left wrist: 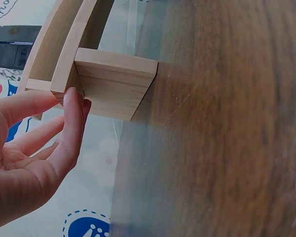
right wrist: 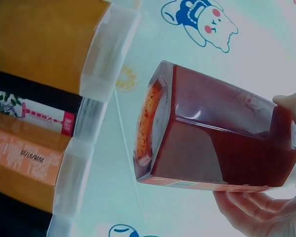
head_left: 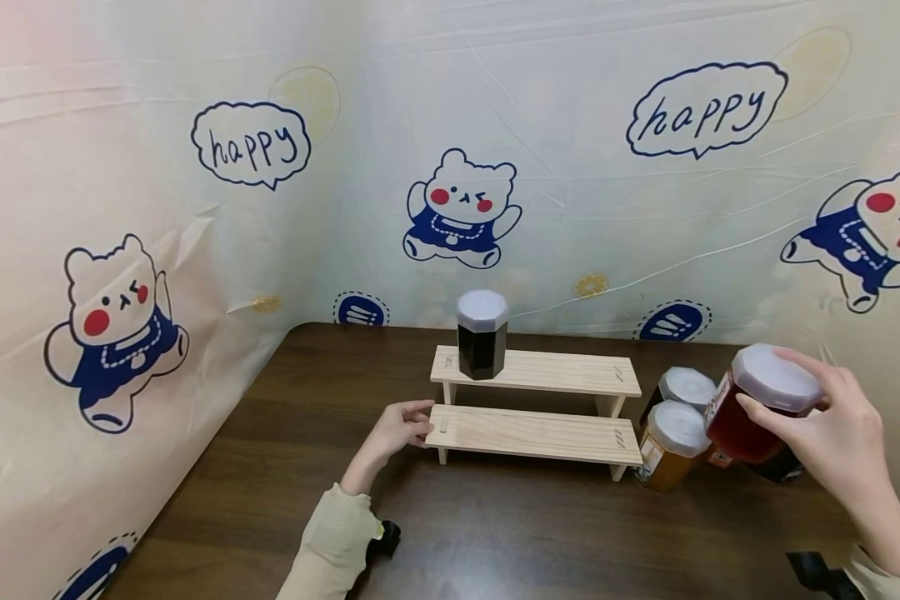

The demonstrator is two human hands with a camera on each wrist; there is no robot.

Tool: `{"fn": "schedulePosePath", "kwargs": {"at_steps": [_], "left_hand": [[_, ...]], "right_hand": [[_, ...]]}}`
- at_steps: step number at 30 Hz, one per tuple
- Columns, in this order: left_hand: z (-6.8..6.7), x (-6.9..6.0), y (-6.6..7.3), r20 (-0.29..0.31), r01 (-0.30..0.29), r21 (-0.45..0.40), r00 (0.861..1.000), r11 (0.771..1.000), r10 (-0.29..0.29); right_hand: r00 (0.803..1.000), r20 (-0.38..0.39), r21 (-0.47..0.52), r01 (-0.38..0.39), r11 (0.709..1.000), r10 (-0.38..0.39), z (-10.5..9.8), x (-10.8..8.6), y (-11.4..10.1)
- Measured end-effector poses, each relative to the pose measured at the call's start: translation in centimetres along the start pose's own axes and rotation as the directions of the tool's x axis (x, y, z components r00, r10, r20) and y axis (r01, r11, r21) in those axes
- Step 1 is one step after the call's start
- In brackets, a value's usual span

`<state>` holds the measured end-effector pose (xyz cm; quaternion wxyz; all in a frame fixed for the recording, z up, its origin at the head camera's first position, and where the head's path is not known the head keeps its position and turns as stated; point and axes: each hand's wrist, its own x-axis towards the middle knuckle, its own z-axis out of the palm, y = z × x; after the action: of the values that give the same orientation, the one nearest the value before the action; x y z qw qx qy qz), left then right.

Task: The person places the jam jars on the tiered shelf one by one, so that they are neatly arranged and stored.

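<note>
At the right, my right hand [head_left: 843,421] grips an octagonal jar [head_left: 765,404] of dark red contents by its white-lidded end. In the right wrist view the red jar [right wrist: 212,133] hangs tilted, its base clear of the jars beside it. My left hand [head_left: 400,433] pinches the left end of the lower board of a two-step wooden rack [head_left: 532,433]. Thumb and fingertips meet at that board's corner in the left wrist view, beside the rack's side leg [left wrist: 113,84]. A dark jar [head_left: 482,337] with a white lid stands upright at the left of the upper step.
Several white-lidded jars stand close together right of the rack, among them an amber jar [head_left: 671,446] and a dark one [head_left: 686,387] behind it. The brown wooden table [head_left: 285,492] meets a printed cloth backdrop [head_left: 375,250] at the back and sides.
</note>
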<state>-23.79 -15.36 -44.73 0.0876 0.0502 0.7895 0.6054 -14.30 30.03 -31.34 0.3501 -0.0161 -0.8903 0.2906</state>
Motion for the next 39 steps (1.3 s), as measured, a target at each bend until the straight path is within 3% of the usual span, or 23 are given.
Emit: {"fn": "schedulePosePath", "kwargs": {"at_steps": [20, 25, 28, 32, 39], "left_hand": [[0.0, 0.1, -0.1, 0.002, 0.02, -0.01, 1.0, 1.0, -0.019], [0.1, -0.9, 1.5, 0.011, 0.014, 0.0, 1.0, 1.0, -0.014], [0.1, -0.8, 1.3, 0.003, 0.012, 0.008, 1.0, 1.0, -0.012], [0.1, 0.2, -0.3, -0.005, 0.016, -0.002, 1.0, 1.0, -0.016], [0.0, 0.1, -0.1, 0.001, 0.009, -0.01, 1.0, 1.0, -0.009]], "right_hand": [[0.995, 0.093, 0.125, 0.026, 0.992, -0.038, 3.2, 1.2, -1.7], [0.994, 0.094, 0.137, 0.04, 0.99, -0.053, 4.1, 1.4, -2.2], [0.993, 0.103, 0.145, 0.049, 0.988, -0.064, 4.6, 1.5, -2.5], [0.991, 0.11, 0.161, 0.059, 0.985, -0.077, 5.4, 1.8, -2.9], [0.987, 0.127, 0.22, 0.071, 0.973, -0.101, 6.8, 2.1, -3.6]]}}
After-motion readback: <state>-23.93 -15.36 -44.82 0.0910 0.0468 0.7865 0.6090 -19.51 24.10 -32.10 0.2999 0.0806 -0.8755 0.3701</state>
